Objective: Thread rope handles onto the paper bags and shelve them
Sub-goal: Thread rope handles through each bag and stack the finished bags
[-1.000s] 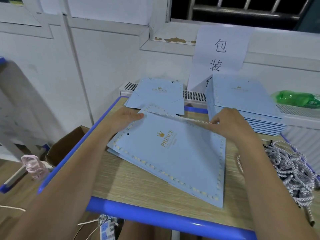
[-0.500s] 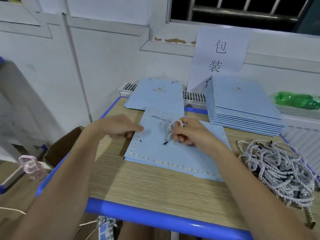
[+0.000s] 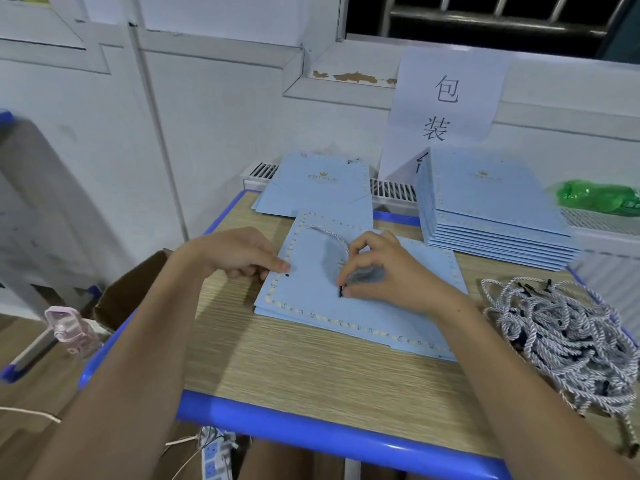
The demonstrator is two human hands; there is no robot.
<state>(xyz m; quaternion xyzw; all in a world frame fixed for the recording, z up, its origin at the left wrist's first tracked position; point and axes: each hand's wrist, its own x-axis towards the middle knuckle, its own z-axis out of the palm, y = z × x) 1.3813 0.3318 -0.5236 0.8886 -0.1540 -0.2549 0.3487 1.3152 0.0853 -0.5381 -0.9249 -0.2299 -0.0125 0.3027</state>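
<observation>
A wood-grain table (image 3: 311, 372) with a blue rim fills the lower centre of the frame; its near edge runs along the bottom and its left edge climbs toward the upper middle. A broad bare strip of tabletop lies between that near rim and the flat paper bag (image 3: 398, 306), which rests at mid-frame with its lower edge slanting down to the right. At upper right a stack of bags (image 3: 491, 216) sits on the table's far right corner, just beyond the worked bag. A thinner pile of bags (image 3: 318, 188) lies at upper centre, overhanging the far rim onto a white vent, its near edge touching or overlapped by the worked bag. A tangled heap of rope handles (image 3: 568, 337) occupies the right edge of the frame, close to the right forearm.

The left hand (image 3: 239, 254) presses down on the bag's left border beside a punched hole (image 3: 287, 275), fingers loosely curled. The right hand (image 3: 384, 268) pinches the dark tip of a rope handle (image 3: 332, 235) against the bag's face; the cord arcs up toward the bag's top edge.

At lower left, off the table, stand a pink bottle (image 3: 69, 327) and a brown box (image 3: 135, 289). A green bottle (image 3: 602, 199) lies at far right.
</observation>
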